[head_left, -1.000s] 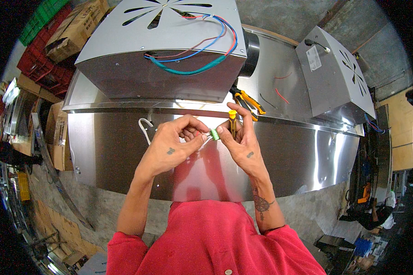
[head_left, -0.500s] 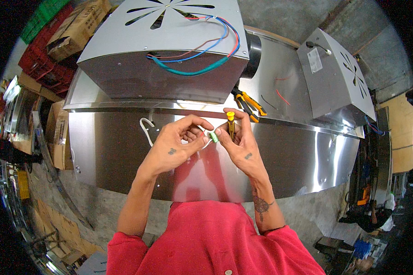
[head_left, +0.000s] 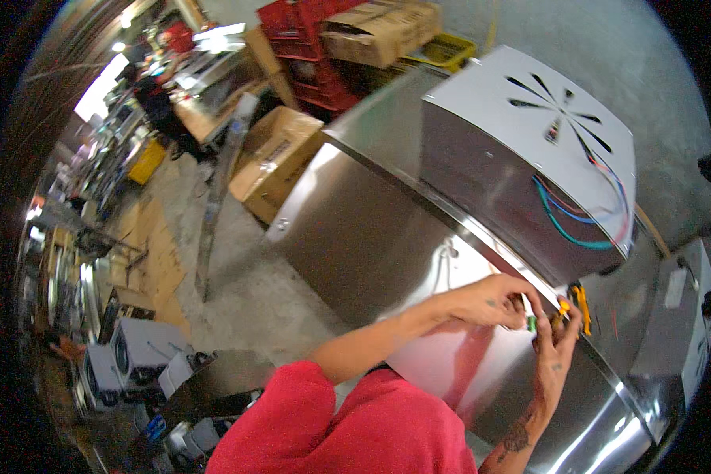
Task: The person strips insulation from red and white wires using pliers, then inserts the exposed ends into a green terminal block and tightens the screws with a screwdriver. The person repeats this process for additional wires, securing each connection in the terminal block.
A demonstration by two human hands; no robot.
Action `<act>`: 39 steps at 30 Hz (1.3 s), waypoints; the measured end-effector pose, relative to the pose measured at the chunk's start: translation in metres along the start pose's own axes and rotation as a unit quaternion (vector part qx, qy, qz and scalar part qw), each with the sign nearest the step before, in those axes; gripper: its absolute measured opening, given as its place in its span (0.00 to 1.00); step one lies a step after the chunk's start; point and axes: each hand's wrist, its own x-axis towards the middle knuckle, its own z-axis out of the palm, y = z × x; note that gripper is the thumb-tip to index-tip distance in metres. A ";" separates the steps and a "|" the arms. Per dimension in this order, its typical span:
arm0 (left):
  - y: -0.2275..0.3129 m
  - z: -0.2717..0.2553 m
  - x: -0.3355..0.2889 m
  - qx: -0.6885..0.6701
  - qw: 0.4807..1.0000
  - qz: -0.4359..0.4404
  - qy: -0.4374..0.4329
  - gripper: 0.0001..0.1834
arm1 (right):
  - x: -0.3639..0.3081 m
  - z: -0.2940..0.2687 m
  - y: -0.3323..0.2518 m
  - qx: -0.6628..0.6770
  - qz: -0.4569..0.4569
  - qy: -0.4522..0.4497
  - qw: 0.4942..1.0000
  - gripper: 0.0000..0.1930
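Note:
My left hand [head_left: 486,303] is closed in a pinch, close beside a small green terminal connector [head_left: 532,324]. A white cable [head_left: 444,261] lies on the steel sheet and runs toward this hand; its end is hidden by the fingers. My right hand [head_left: 559,336] grips the connector between thumb and finger, and a small yellow-handled screwdriver [head_left: 564,305] is tucked in the same hand. Both hands are over the shiny steel hood [head_left: 355,213]. Just past my right hand lie yellow-and-black pliers [head_left: 581,306].
A grey metal box [head_left: 490,158] with slotted top and loose coloured wires [head_left: 577,217] stands on the hood; a second box [head_left: 675,316] is at right. Cardboard box [head_left: 272,162], red crates [head_left: 296,47] and white-grey units [head_left: 146,347] stand around. Another person [head_left: 162,103] stands far left.
The view has swung left, so the hood and my hands now appear farther right, and the workshop floor and another person show. Both hands keep their hold near the connector.

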 end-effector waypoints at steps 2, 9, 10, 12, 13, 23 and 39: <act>-0.002 0.000 0.002 -0.001 1.000 0.008 0.006 0.15 | -0.001 0.002 -0.007 -0.016 -0.012 -0.013 1.000 0.25; -0.003 -0.003 -0.001 -0.044 0.999 0.011 0.003 0.15 | 0.006 -0.001 -0.006 -0.032 -0.031 -0.034 0.998 0.25; -0.002 -0.001 0.000 -0.049 0.999 0.004 0.005 0.15 | 0.006 -0.001 -0.005 -0.030 -0.031 -0.035 0.998 0.25; -0.005 -0.002 0.002 -0.044 0.999 0.015 -0.001 0.15 | 0.007 -0.001 -0.004 -0.029 -0.044 -0.029 0.998 0.25; -0.006 -0.002 0.002 -0.040 0.999 0.020 -0.002 0.15 | 0.007 0.001 -0.003 -0.030 -0.058 -0.025 0.998 0.25; -0.005 0.004 0.003 -0.042 0.999 0.019 0.024 0.14 | 0.005 -0.007 0.001 -0.055 -0.043 -0.005 0.998 0.24; 0.003 0.007 0.007 -0.020 0.992 -0.096 0.085 0.16 | 0.003 -0.015 -0.026 0.054 -0.284 0.092 0.953 0.31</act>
